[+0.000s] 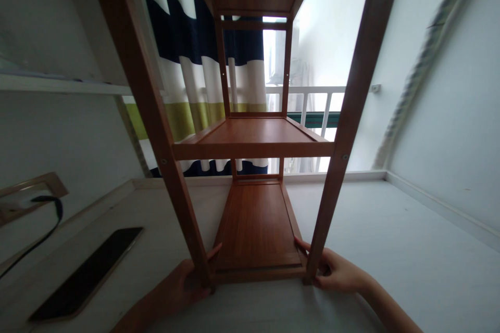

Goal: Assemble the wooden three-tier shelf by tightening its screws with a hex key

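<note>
A brown wooden shelf rack (258,151) with several tiers stands upright in front of me on a white surface. My left hand (187,278) is wrapped round the foot of its near left post, one finger reaching over the edge of the bottom board (260,223). At the near right post's foot, my right hand (336,270) grips in the same way, with a finger along the bottom board's side. Both hands are low, close to the white surface. The posts partly hide the fingers. Nothing lies on the boards that I can see.
To the left lies a dark phone (88,273) on the white surface (390,250). A black cable (58,208) runs from a wall socket (31,192). Behind the rack hang a striped curtain (187,73) and a white window railing (316,99). White walls flank both sides.
</note>
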Demonstrator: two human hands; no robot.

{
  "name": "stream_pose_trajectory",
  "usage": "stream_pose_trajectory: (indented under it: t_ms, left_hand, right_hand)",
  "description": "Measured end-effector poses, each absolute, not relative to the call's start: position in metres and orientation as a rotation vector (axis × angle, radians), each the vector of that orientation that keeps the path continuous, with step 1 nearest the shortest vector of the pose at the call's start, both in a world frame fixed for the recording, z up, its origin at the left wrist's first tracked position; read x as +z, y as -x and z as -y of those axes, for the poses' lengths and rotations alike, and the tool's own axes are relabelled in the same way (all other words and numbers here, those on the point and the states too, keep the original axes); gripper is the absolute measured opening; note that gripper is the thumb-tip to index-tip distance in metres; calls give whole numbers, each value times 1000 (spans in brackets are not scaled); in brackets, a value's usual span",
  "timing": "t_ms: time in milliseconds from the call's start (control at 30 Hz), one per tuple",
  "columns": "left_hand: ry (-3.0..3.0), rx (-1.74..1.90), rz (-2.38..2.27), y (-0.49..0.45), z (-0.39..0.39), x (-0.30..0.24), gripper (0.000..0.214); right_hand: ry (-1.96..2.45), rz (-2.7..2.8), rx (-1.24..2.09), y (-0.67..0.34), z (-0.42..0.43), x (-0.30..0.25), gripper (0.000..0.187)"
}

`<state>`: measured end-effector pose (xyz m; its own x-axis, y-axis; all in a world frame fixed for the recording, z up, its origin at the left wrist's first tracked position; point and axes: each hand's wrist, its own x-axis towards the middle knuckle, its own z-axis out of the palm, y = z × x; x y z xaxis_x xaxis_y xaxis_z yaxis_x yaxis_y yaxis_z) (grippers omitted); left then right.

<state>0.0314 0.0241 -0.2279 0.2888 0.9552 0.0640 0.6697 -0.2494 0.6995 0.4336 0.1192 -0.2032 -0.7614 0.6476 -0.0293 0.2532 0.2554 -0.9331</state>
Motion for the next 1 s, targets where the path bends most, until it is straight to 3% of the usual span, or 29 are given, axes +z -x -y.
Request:
stream_pose_trajectory:
  t_ms: [1000]
  left_hand:
    - [-1966,770,-1441,-33,-23,-226,60]
  right_hand:
    - [859,2186,1478,-433,-120,-208,83]
